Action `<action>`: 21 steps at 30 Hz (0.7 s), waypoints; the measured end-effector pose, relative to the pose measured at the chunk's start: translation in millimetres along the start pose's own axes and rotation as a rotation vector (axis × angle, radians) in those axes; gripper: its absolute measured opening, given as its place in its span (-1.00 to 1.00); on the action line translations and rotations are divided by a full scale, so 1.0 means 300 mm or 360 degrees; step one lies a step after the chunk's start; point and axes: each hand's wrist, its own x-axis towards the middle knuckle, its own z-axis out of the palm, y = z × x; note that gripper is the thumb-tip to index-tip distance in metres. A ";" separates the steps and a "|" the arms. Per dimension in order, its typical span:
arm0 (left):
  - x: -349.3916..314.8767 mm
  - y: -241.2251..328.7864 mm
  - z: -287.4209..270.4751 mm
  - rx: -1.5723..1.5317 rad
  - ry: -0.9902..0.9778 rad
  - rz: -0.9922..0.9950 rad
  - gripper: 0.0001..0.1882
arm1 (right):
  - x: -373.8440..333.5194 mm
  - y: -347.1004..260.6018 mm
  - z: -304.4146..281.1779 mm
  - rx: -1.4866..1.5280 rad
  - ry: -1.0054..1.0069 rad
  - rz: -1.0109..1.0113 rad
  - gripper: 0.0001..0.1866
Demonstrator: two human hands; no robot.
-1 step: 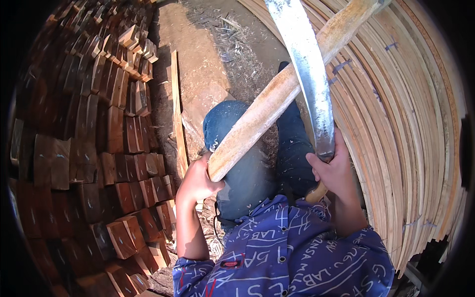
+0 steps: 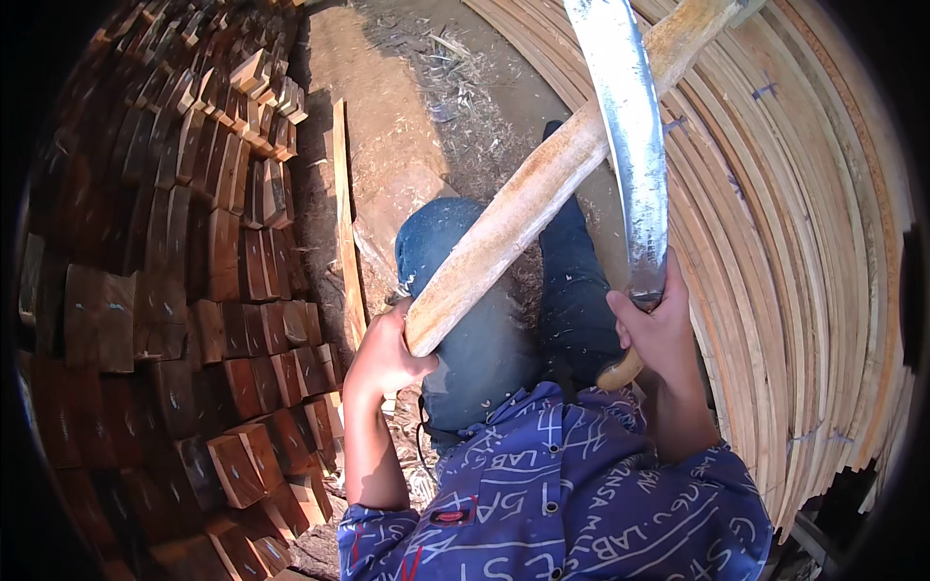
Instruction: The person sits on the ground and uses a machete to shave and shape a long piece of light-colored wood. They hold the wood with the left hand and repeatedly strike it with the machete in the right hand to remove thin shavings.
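Observation:
My left hand (image 2: 386,353) grips the near end of a pale, stripped wooden pole (image 2: 513,218), which slants across my thigh up to the far right. In my right hand (image 2: 659,324) is a machete (image 2: 630,145) with a broad, slightly curved metal blade. Its wooden handle (image 2: 620,371) pokes out below my fist. The blade points away from me and crosses over the pole; whether the two touch, I cannot tell. Part of the pole is hidden behind the blade, and its far end runs near the top edge.
Stacked brown wood blocks (image 2: 102,315) rise along the left side. Long thin wooden strips (image 2: 765,290) lie in a big pile on the right. A narrow plank (image 2: 346,213) rests on the dirt ground (image 2: 378,87), with shavings (image 2: 455,102) farther off. My bent knee (image 2: 436,232) is under the pole.
The machete has shifted a little to the right, along with my right hand. My left hand and the pole have stayed almost where they were.

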 end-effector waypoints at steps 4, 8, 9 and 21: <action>0.036 0.008 0.015 0.0139 0.0074 0.0105 -0.45 | 0.006 0.098 0.025 -0.0502 -0.0049 -0.0347 -0.42; 0.024 0.040 0.011 0.0212 0.0102 0.0053 -0.45 | -0.017 0.123 0.038 -0.0616 -0.0228 -0.0474 -0.39; 0.022 0.038 0.015 0.0204 0.0099 0.0032 -0.45 | -0.022 0.090 0.031 -0.0494 -0.0266 -0.0285 -0.38; 0.028 0.052 0.034 0.0278 0.0208 0.0063 -0.49 | -0.022 0.122 0.032 -0.0717 -0.0245 -0.0448 -0.40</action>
